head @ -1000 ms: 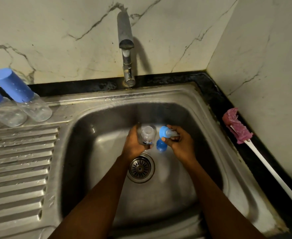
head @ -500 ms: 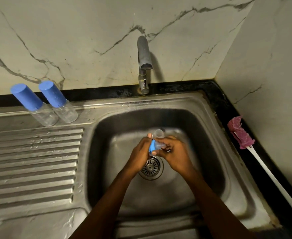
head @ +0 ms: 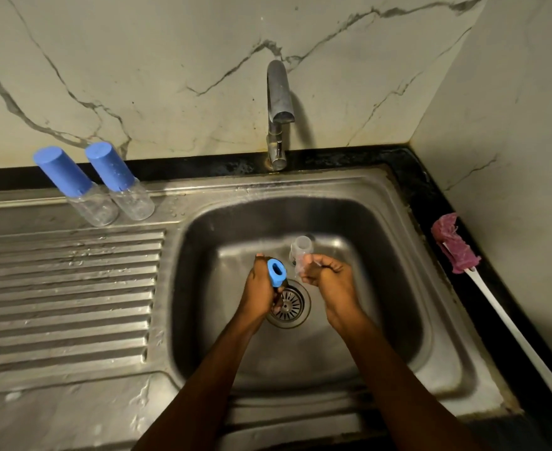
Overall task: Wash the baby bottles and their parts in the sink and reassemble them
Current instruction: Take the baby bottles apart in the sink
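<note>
Left hand fingers curl round blue cap, opening up. Right hand fingers grip clear bottle sticking out above them, over the sink drain.

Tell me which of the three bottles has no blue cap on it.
The clear bottle in the right hand; the two bottles on the drainboard are capped.

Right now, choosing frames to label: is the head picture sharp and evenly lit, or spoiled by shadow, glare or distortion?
Head view: dim light; the grey tap throws a shadow on the marble wall; the far wall of the steel sink is darkest; wide-angle bending leans the two blue-capped clear bottles; the clear plastic bottle in the right hand looks soft.
</note>
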